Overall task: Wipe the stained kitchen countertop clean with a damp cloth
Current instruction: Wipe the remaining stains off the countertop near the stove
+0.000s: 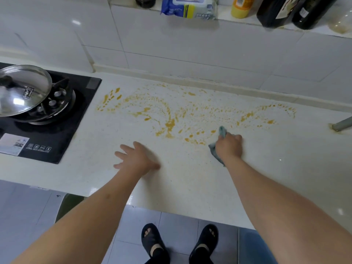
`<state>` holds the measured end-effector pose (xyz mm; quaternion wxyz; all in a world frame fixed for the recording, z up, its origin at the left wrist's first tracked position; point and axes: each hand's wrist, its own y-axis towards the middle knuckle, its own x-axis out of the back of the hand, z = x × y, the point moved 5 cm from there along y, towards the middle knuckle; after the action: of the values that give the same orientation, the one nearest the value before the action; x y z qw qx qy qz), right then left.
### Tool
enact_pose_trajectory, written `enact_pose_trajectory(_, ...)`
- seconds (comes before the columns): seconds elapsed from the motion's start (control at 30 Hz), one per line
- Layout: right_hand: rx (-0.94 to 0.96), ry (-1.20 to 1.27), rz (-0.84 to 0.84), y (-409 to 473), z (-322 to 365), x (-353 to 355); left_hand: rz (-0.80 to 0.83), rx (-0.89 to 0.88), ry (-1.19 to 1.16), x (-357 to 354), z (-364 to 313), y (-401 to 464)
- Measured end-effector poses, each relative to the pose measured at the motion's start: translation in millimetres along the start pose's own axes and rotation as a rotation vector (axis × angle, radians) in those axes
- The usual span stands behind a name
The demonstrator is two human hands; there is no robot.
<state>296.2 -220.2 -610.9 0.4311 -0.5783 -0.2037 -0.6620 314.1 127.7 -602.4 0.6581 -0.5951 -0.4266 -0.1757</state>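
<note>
Orange-yellow stains (169, 124) streak across the white speckled countertop (181, 180), from near the stove on the left to the far right. My right hand (229, 145) grips a grey-blue cloth (222, 131) and presses it on the counter at the near edge of the stains. The cloth shows above and to the left of the fist; the rest is hidden under the hand. My left hand (136, 159) lies flat on the counter with fingers spread, left of the cloth and below the stains.
A black gas stove (62, 128) with a steel lid (21, 90) sits at the left. On the tiled ledge at the back stand a wipes pack (188, 6), a yellow bottle (241, 6) and dark bottles (276, 12). A grey metal bar (342, 124) pokes in at the right.
</note>
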Motion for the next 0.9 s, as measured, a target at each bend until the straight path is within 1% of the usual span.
enact_pose_trajectory(0.13,-0.081,0.104,0.015,19,35,-6,-0.004,0.028,0.007,-5,-5,5)
enact_pose_trajectory(0.2,-0.010,0.099,0.000,11,59,-17,-0.001,0.040,0.015,-5,-5,8)
enact_pose_trajectory(0.23,0.040,0.058,0.012,4,70,-25,0.004,0.037,0.021,-5,-6,8)
enact_pose_trajectory(0.33,0.127,0.073,0.053,-23,97,-49,0.014,0.023,0.021,-4,-6,8)
enact_pose_trajectory(0.4,0.262,0.052,0.097,-43,106,-60,0.010,0.019,0.018,-3,-5,7)
enact_pose_trajectory(0.43,0.365,0.045,0.121,-52,106,-61,0.011,0.020,0.014,-2,-5,6)
enact_pose_trajectory(0.5,0.537,0.052,0.162,-63,85,-59,0.017,0.014,0.013,-2,-5,7)
enact_pose_trajectory(0.53,0.569,0.066,0.158,-61,68,-55,0.018,0.012,0.013,-2,-5,7)
enact_pose_trajectory(0.6,0.504,0.067,0.087,-44,28,-42,0.021,0.012,0.015,-3,-5,8)
enact_pose_trajectory(0.67,0.369,0.047,0.016,-22,3,-29,0.018,0.013,0.017,-4,-6,9)
enact_pose_trajectory(0.7,0.291,0.045,-0.009,-12,2,-27,0.015,0.016,0.018,-4,-6,11)
enact_pose_trajectory(0.73,0.201,0.058,-0.024,-4,6,-26,0.016,0.019,0.020,-5,-6,11)
enact_pose_trajectory(0.8,0.012,0.169,-0.051,4,27,-30,0.020,0.018,0.020,-7,-8,13)
enact_pose_trajectory(0.83,-0.030,0.221,-0.055,3,42,-36,0.019,0.017,0.022,-8,-8,14)
enact_pose_trajectory(0.87,-0.026,0.249,-0.034,0,60,-43,0.019,0.017,0.023,-8,-8,14)
enact_pose_trajectory(0.9,0.017,0.235,0.005,-6,79,-52,0.024,0.019,0.023,-8,-7,14)
